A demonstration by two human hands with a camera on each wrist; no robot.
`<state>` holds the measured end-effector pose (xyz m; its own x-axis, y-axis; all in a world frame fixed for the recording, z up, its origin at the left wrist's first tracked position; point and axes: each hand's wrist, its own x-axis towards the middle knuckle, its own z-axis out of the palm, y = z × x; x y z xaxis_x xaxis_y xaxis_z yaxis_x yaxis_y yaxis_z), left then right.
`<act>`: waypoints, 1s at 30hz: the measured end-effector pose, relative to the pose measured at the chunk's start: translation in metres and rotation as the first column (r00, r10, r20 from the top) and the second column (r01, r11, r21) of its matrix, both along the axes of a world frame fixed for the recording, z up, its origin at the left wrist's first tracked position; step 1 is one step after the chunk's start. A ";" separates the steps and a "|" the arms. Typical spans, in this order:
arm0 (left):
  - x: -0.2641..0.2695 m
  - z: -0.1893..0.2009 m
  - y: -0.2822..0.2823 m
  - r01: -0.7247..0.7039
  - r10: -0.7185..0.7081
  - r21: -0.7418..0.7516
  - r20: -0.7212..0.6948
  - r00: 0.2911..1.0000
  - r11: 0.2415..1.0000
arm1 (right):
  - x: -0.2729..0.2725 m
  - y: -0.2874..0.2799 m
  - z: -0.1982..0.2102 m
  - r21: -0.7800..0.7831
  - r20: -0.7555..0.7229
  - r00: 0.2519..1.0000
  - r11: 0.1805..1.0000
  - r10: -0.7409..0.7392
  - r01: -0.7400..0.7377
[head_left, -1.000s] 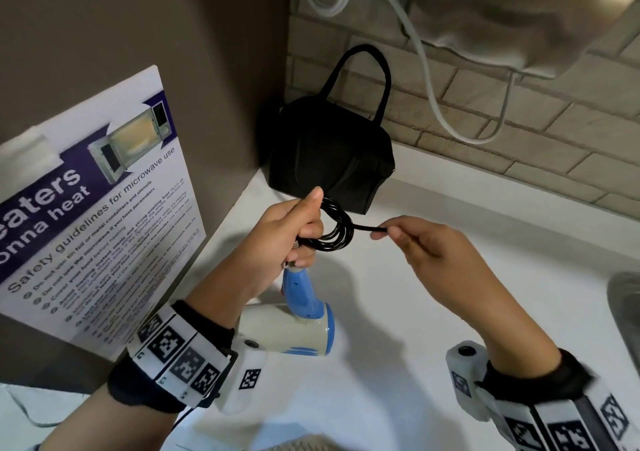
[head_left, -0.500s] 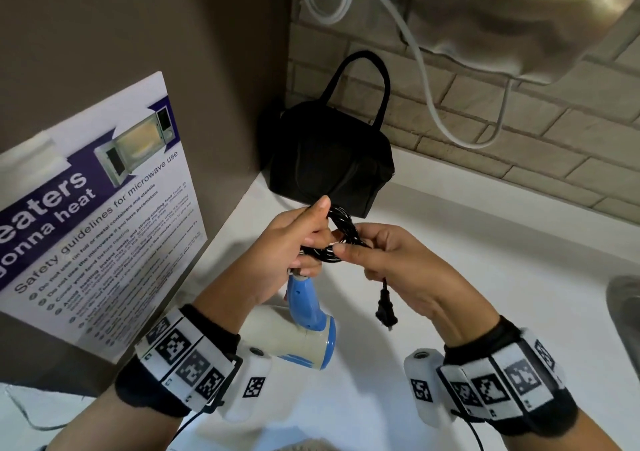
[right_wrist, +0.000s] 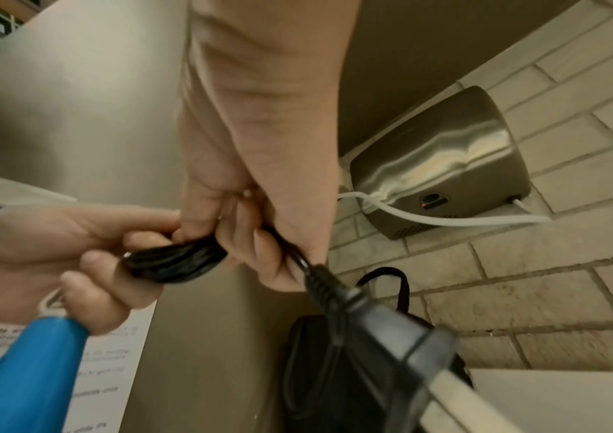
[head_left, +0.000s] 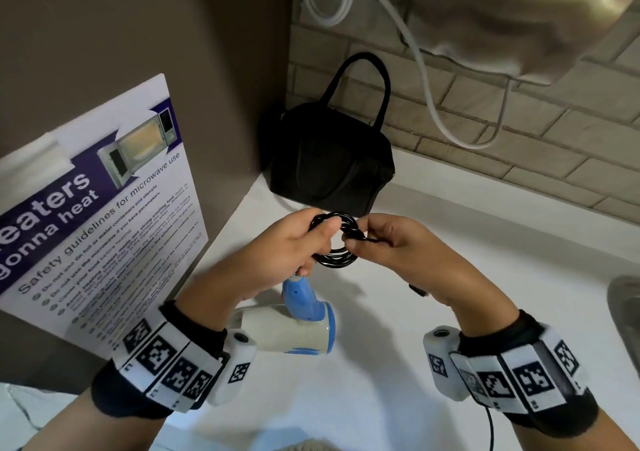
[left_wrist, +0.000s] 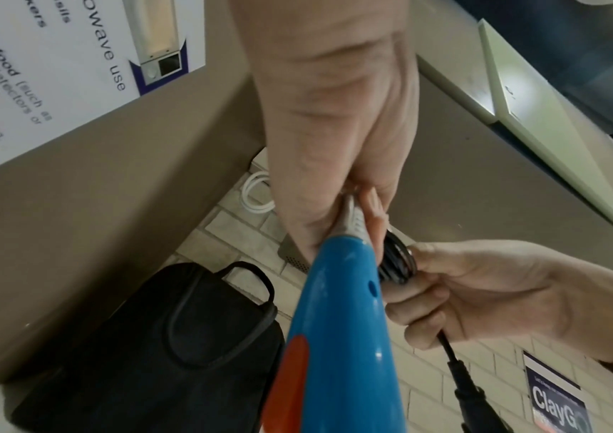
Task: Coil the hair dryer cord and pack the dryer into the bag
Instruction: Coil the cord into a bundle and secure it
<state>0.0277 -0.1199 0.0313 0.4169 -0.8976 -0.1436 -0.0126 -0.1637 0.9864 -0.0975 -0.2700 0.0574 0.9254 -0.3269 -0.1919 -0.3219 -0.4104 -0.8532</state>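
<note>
My left hand (head_left: 311, 242) grips the black coiled cord (head_left: 341, 258) together with the top of the blue dryer handle (head_left: 301, 300). The cream-and-blue hair dryer (head_left: 294, 332) hangs below that hand, above the white counter (head_left: 450, 242). My right hand (head_left: 384, 239) pinches the free cord end at the coil's right side. The black plug (right_wrist: 390, 325) hangs under this hand. In the left wrist view the blue handle (left_wrist: 338, 322) runs down from my fingers. The black bag (head_left: 329, 163) stands in the corner just beyond the hands, handles up.
A microwave safety poster (head_left: 97, 201) hangs on the brown wall at left. A steel hand dryer (head_left: 519, 17) with a white cable (head_left: 426, 79) is mounted on the brick wall above. A sink edge (head_left: 623, 308) shows at right.
My right hand has brought the cord end in to the coil and turned, so the plug now hangs under its palm. The dryer stays hanging from my left hand.
</note>
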 end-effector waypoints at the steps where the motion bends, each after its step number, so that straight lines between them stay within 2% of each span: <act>1: 0.000 0.001 0.002 -0.016 0.016 -0.004 -0.001 1.000 1.000 | -0.002 -0.003 0.005 -0.047 -0.015 1.000 0.999 0.015 -0.016; 5: 0.002 0.004 0.007 -0.003 -0.001 -0.045 -0.086 0.996 0.999 | -0.010 -0.019 0.016 -0.342 0.015 0.997 0.937 0.078 -0.068; 7: 0.002 0.005 0.006 0.031 -0.038 -0.053 -0.137 0.990 0.998 | -0.006 -0.021 0.009 -0.497 0.094 0.995 0.867 0.042 0.010; 10: 0.002 0.005 0.006 0.039 -0.050 -0.062 -0.184 0.982 0.997 | 0.003 -0.024 -0.011 -0.688 0.333 0.943 0.689 0.017 0.230; 12: 0.001 0.005 0.007 0.045 -0.062 -0.085 -0.212 0.975 0.995 | 0.007 -0.030 -0.029 -0.786 0.340 0.939 0.535 -0.046 0.311; 13: 0.000 0.005 0.007 0.050 -0.070 -0.093 -0.221 0.973 0.994 | 0.009 -0.033 -0.037 -0.810 0.340 0.938 0.485 -0.070 0.330; 14: -0.002 0.005 0.008 0.054 -0.075 -0.097 -0.223 0.972 0.994 | 0.011 -0.034 -0.043 -0.802 0.352 0.933 0.492 -0.070 0.339; 16: -0.004 0.004 0.007 0.052 -0.076 -0.109 -0.237 0.969 0.993 | 0.015 -0.031 -0.053 -0.702 0.369 0.927 0.633 -0.067 0.326; 18: -0.003 0.002 0.004 0.028 -0.058 -0.112 -0.276 0.959 0.993 | 0.019 -0.024 -0.059 -0.534 0.322 0.935 0.787 -0.149 0.309; 20: -0.003 0.000 0.001 0.003 -0.040 -0.112 -0.331 0.943 0.994 | 0.025 -0.017 -0.060 -0.213 0.269 0.914 0.907 -0.303 0.363; 21: -0.003 -0.002 0.000 -0.004 -0.040 -0.121 -0.358 0.933 0.993 | 0.027 -0.014 -0.059 -0.016 0.235 0.899 0.924 -0.369 0.383; 23: -0.003 -0.005 -0.001 -0.013 -0.048 -0.150 -0.399 0.916 0.989 | 0.030 -0.013 -0.056 0.327 0.162 0.890 0.874 -0.425 0.358; 25: -0.004 -0.006 -0.002 -0.027 -0.043 -0.163 -0.412 0.910 0.986 | 0.030 -0.013 -0.050 0.575 0.099 0.887 0.753 -0.451 0.319; 28: -0.003 -0.006 -0.004 -0.051 -0.037 -0.186 -0.440 0.897 0.981 | 0.028 -0.013 -0.040 0.793 -0.014 0.852 0.513 -0.524 0.328; 30: -0.004 -0.007 -0.004 -0.078 -0.023 -0.203 -0.453 0.891 0.976 | 0.027 -0.013 -0.035 0.855 -0.049 0.837 0.411 -0.545 0.318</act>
